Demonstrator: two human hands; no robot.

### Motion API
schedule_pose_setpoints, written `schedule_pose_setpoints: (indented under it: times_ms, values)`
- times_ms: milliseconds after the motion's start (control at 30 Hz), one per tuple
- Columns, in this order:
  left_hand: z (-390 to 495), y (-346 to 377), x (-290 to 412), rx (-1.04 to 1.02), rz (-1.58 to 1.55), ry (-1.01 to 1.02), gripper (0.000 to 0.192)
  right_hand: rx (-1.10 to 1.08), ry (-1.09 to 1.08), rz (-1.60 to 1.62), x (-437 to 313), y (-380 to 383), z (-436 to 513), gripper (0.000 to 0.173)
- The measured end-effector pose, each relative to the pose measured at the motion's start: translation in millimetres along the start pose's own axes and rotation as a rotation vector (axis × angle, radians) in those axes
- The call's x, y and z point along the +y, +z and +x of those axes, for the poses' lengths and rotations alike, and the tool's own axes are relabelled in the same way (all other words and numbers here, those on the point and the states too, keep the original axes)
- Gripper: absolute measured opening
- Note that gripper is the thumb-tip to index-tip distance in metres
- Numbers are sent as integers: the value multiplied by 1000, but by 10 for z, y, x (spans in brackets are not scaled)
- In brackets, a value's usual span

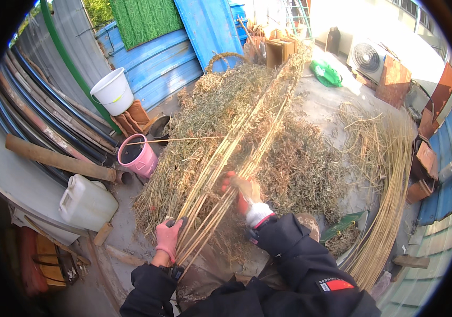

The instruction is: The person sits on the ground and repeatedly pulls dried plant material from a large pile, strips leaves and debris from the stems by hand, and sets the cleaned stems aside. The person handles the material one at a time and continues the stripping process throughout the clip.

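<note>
My left hand, in a pink glove with dark fingertips, is closed around the lower ends of a bundle of long dry plant stalks. Ahead and to the right, my right hand wears a white glove with red on the fingers. Motion blurs it, but its fingers close on a second strand of stalks. Both strands run away from me, their leafy tops resting on a large heap of dried plants. A darker brown part of the heap lies beyond my right hand.
Bare stalks lie in a long pile at right, beside a green-edged dustpan holding plant debris. At left stand a pink bucket, a white bucket, a plastic jerrycan and several pipes. An air-conditioner unit is at back right.
</note>
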State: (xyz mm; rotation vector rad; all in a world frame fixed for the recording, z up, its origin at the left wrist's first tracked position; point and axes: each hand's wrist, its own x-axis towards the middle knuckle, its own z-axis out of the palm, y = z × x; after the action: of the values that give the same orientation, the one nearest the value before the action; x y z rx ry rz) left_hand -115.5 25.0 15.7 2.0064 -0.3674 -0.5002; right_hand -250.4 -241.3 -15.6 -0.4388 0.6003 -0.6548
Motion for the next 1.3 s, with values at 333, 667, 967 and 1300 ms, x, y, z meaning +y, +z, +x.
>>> schedule_pose_setpoints:
  times_ms: [333, 667, 967, 1300]
  values:
    - [98, 43, -75, 57, 151, 38, 36, 231, 171, 70, 121, -131, -17, 37]
    - [5, -21, 66, -32, 382, 109, 32, 125, -8, 231, 2, 7, -94, 38]
    - [-52, -612, 292, -148, 236, 34, 39, -92, 75, 238, 154, 198, -133, 45]
    - [29, -586, -228, -290, 71, -287, 39, 0, 193, 426, 674, -213, 144, 43]
